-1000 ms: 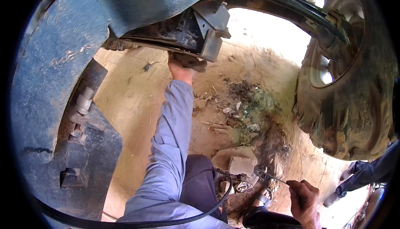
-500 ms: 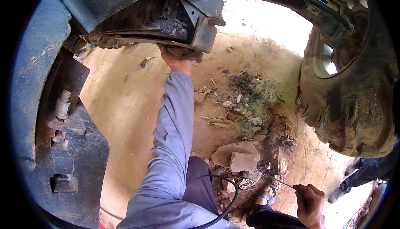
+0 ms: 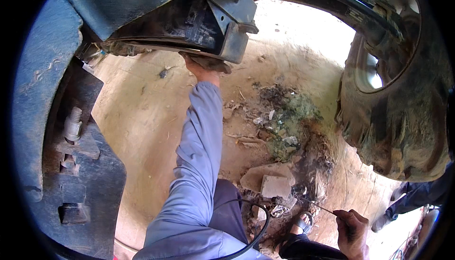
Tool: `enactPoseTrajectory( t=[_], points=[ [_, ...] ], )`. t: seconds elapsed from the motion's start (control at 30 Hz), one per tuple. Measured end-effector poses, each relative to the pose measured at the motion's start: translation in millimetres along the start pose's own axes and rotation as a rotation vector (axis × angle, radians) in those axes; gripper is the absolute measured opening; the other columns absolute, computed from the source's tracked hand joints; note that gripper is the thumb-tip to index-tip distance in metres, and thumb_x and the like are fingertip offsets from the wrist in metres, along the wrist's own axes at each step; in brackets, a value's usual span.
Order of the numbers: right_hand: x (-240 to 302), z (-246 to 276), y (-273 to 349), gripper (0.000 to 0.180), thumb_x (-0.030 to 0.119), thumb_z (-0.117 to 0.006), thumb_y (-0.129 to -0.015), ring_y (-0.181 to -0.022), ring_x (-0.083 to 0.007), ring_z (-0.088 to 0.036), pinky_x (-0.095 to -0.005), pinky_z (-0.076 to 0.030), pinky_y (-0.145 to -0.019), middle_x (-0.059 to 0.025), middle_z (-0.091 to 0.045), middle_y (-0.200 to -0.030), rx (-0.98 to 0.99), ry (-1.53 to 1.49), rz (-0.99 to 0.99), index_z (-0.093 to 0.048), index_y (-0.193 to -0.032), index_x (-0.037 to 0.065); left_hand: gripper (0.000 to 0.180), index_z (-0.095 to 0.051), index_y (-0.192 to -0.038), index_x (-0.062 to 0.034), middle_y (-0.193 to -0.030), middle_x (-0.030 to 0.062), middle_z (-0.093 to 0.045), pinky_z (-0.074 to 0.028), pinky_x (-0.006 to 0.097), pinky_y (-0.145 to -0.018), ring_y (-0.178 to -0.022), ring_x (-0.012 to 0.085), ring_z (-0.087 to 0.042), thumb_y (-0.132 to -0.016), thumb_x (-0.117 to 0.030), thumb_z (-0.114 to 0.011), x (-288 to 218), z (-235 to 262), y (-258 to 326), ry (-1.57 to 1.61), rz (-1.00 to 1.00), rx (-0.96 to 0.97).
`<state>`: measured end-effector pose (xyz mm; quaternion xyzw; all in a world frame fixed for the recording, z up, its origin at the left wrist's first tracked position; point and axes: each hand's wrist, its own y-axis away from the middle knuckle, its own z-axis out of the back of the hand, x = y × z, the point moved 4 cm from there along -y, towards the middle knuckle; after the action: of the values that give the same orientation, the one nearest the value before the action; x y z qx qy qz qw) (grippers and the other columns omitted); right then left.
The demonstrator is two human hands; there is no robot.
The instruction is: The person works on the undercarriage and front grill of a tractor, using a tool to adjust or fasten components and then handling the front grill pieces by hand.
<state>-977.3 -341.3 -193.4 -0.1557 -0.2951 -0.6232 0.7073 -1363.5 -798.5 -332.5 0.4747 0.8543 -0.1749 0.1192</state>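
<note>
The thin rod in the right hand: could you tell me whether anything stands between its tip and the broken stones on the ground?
Nothing visible does. The right hand holds the thin rod, whose tip points toward the broken stones over open dirt.

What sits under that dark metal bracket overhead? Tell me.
The left hand reaches up beneath the dark metal bracket, its fingers hidden against the underside. Below lies bare dirt ground. What it grips cannot be seen.

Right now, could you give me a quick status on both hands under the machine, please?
Left hand up against underside of dark metal bracket, grip hidden. Right hand low, shut on thin rod. Big muddy tyre close on right; stones underfoot.
</note>
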Motion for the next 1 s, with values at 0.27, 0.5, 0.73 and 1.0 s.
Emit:
enactPoseTrajectory(
  t=[0.27, 0.5, 0.73, 1.0],
  points=[
    [-1.6, -10.3, -3.1, 0.022, -0.007, -0.059, -0.087, -0.06, -0.0228, -0.056, -0.0322, -0.043, -0.055, -0.0135, -0.059, -0.073, -0.067, -0.093, 0.007, -0.07, -0.103, 0.002, 0.064, -0.054, -0.133, -0.0111, -0.132, 0.0097, -0.058, -0.049, 0.047, -0.094, -0.117, 0.0302, -0.056, -0.098, -0.063, -0.041, -6.5, -4.4, 9.2, -0.016, 0.067, -0.109],
    [23.1, -5.1, -15.1, 0.029, -0.01, -0.063, -0.079, -0.051, -0.0276, -0.055, -0.0359, -0.041, -0.048, -0.0132, -0.056, -0.066, -0.039, -0.122, 0.144, -0.07, -0.104, 0.004, 0.064, -0.06, -0.091, -0.0068, -0.069, 0.0095, -0.054, -0.047, 0.051, -0.059, -0.06, 0.0264, -0.051, -0.098, -0.066, -0.035, -79.9, 10.2, 42.7, -0.294, -0.248, -0.661],
    [36.1, -4.2, -20.0, 0.027, -0.008, -0.06, -0.083, -0.055, -0.0297, -0.059, -0.0377, -0.044, -0.05, -0.0155, -0.057, -0.069, -0.107, -0.064, 0.269, -0.068, -0.106, 0.003, 0.06, -0.058, -0.11, 0.0021, -0.113, 0.0211, -0.065, -0.046, 0.054, -0.1, -0.1, 0.0359, -0.064, -0.097, -0.049, -0.031, -114.9, -128.4, 65.6, 0.125, -0.048, -0.104],
    [139.2, -2.8, -132.7, 0.044, 0.0, -0.059, -0.081, -0.059, -0.0356, -0.061, -0.0464, -0.049, -0.053, -0.0157, -0.059, -0.076, -0.339, 0.118, 0.655, -0.063, -0.123, 0.015, 0.032, -0.061, -0.114, 0.0038, -0.108, 0.009, -0.067, -0.052, 0.036, -0.086, -0.1, 0.0208, -0.063, -0.082, 0.009, -0.063, -105.3, -104.9, 89.1, -0.34, -0.406, -0.357]
  ],
)
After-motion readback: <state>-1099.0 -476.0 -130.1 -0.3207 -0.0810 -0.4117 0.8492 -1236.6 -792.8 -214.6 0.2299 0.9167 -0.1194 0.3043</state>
